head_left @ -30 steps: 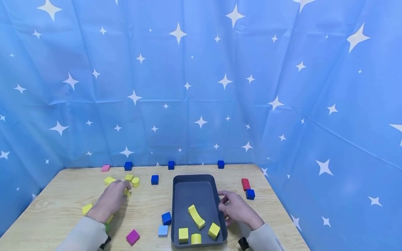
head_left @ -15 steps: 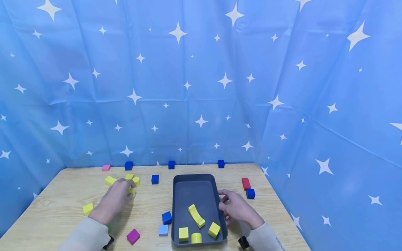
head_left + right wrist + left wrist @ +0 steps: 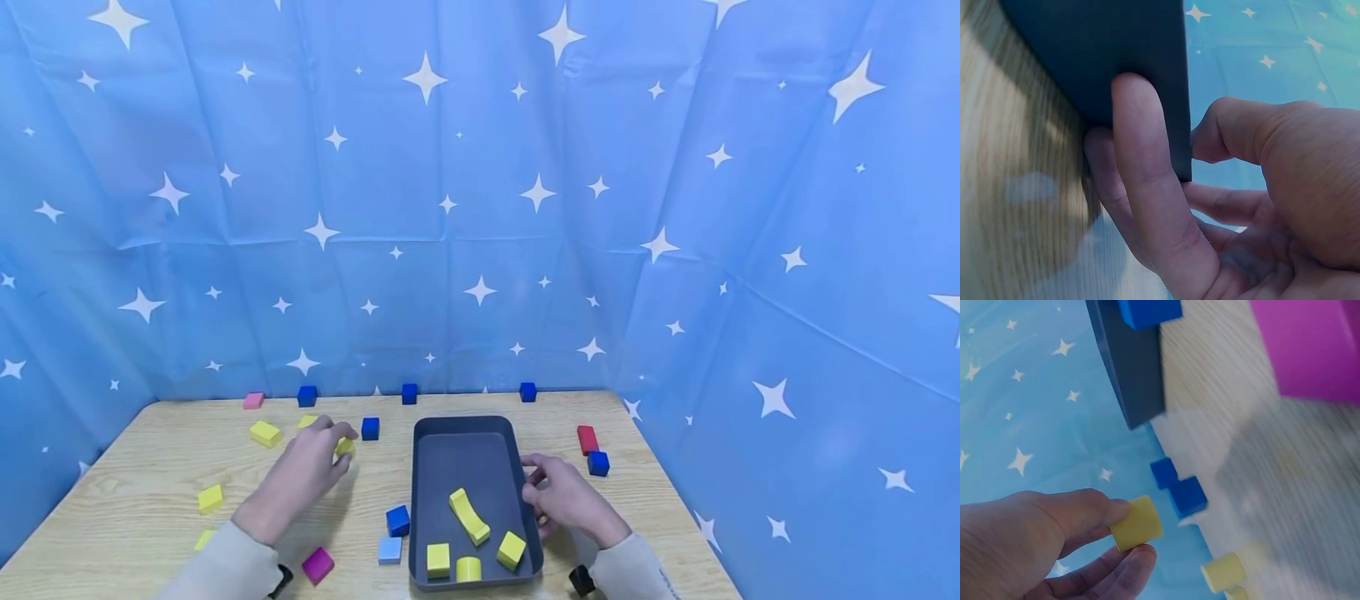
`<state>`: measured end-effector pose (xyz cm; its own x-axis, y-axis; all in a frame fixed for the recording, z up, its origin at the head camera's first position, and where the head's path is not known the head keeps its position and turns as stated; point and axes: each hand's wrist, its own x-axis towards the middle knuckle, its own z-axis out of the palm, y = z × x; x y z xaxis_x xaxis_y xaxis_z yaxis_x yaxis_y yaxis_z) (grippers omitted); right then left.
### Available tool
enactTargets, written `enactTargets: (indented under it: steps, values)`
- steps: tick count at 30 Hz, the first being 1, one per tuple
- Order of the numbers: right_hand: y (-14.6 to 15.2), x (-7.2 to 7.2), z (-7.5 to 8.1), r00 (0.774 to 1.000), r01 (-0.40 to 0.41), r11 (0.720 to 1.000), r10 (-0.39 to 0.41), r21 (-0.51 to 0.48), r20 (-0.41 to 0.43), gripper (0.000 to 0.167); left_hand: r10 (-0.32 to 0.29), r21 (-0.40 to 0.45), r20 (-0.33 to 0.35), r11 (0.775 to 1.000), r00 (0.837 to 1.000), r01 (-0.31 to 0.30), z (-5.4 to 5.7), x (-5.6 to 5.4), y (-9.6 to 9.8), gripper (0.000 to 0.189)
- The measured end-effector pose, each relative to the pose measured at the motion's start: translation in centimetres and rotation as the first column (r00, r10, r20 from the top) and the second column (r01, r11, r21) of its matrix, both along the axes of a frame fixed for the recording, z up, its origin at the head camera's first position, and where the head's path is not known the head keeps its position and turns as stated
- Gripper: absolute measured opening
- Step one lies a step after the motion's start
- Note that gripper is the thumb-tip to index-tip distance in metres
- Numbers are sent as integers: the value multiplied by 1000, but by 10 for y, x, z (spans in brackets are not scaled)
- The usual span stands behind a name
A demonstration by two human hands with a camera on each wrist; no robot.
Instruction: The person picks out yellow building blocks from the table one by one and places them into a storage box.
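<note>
In my left hand, thumb and fingertips pinch a yellow block above the left part of the table; the left wrist view shows it as a small, squarish piece. My right hand holds the right side of a dark grey tray. Two of its fingers lie against the tray's outer wall, and the thumb is at the rim. Inside the tray are a yellow curved block, two yellow cubes and a yellow rounded block.
Several yellow blocks lie on the table's left side. Near the tray's left wall are a dark blue cube, a light blue block and a magenta block. A red block lies right. Blue curtains stand behind.
My left hand has moved right, away from the yellow pieces at the left, with the yellow block between its fingers. The right hand and the tray stay in place.
</note>
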<state>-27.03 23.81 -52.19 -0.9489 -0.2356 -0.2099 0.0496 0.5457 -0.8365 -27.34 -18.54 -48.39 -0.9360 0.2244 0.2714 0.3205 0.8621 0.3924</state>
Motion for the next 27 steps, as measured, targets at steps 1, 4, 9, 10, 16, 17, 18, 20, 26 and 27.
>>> enactTargets:
  steps: [1,4,9,10,16,17,18,20,26,27]
  values:
    - [0,0,0,1000,0,1000,0,0,-1,60,-4,0,-7,1000,1000,4,1,1,3,28]
    - [0,0,0,1000,0,1000,0,-3,0,61,-12,-5,-28,1000,1000,11,4,3,11,28]
    - [0,0,0,1000,1,1000,-1,-2,5,61,-21,-8,-31,1000,999,21,8,7,23,26]
    - [0,0,0,1000,1,1000,-1,-1,4,61,-24,-5,-33,1000,999,24,8,8,26,26]
    - [-1,0,-1,1000,1,1000,-1,4,1,60,-42,7,-55,999,998,42,9,13,39,26]
    - [-1,0,0,1000,2,1000,-2,3,2,61,-44,5,-62,999,997,44,9,14,41,26]
    - [-1,0,0,1000,1,1000,-1,1,2,61,-46,4,-69,999,997,47,9,15,43,25]
    - [-1,0,0,1000,-1,1000,1,-3,6,61,-53,3,-83,999,995,54,10,16,48,26]
    - [-1,0,0,1000,0,1000,0,2,4,60,-101,32,-108,994,989,104,8,20,60,28]
    - [-1,1,1,1000,1,1000,-1,3,4,60,-111,37,-111,993,988,116,8,21,62,28]
